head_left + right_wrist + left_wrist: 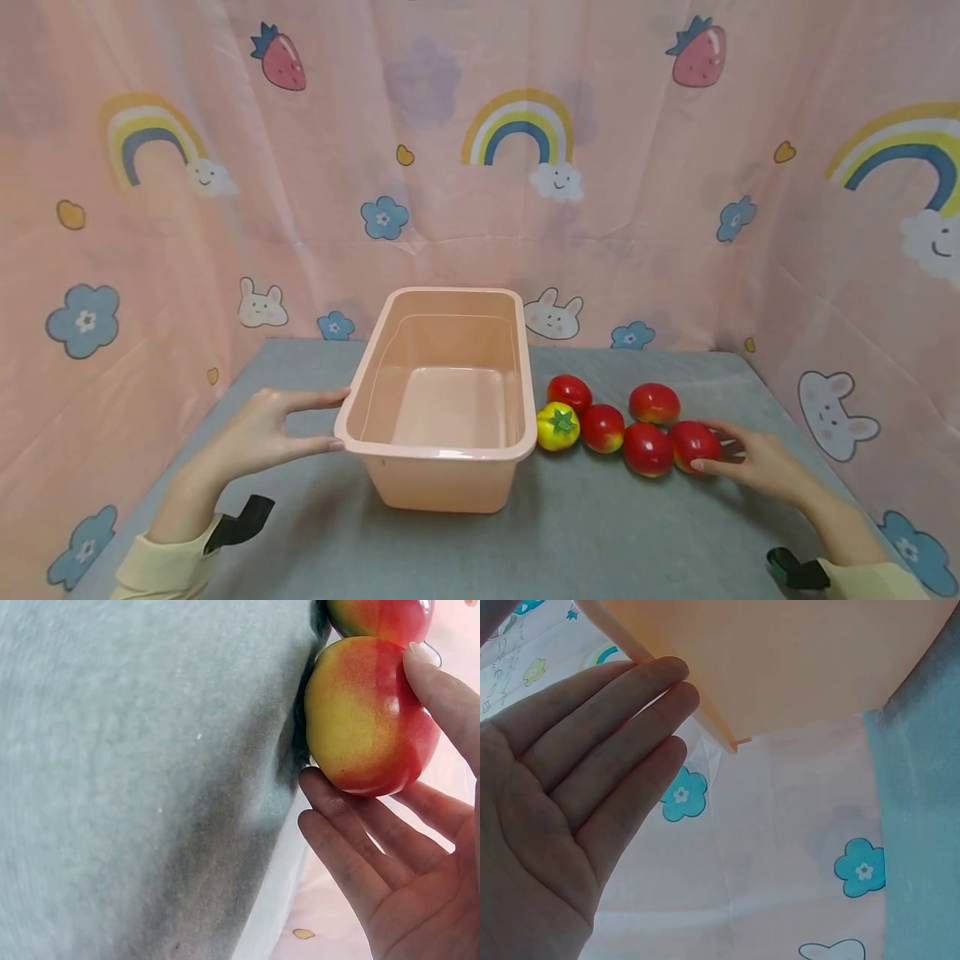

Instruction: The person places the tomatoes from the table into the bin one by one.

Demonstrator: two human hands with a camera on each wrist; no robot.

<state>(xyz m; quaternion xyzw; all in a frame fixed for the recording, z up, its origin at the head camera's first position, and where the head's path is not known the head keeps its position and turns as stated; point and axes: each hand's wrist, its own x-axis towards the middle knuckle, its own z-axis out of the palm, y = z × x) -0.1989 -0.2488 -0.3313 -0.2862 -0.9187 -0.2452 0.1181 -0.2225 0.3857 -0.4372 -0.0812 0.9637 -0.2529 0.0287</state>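
A peach-coloured plastic bin [435, 482] stands upright on the table with nothing inside it. My left hand [273, 429] touches its left rim with extended fingers and thumb; the left wrist view shows those fingers [630, 727] nearly straight along the bin's edge [712, 724]. To the bin's right, my right hand [753, 462] holds the rightmost glossy red-and-yellow apple-like fruit [693, 447] between thumb and fingers. In the right wrist view the thumb lies on one side of this fruit [367, 720], with fingertips against its other side.
Beside the held fruit are more red ones [648, 450], including one behind [655, 403] and two nearer the bin [602, 428]. A yellow fruit with a green star-shaped top [558, 427] sits close to the bin. A patterned pink curtain [480, 242] borders the grey table [600, 542].
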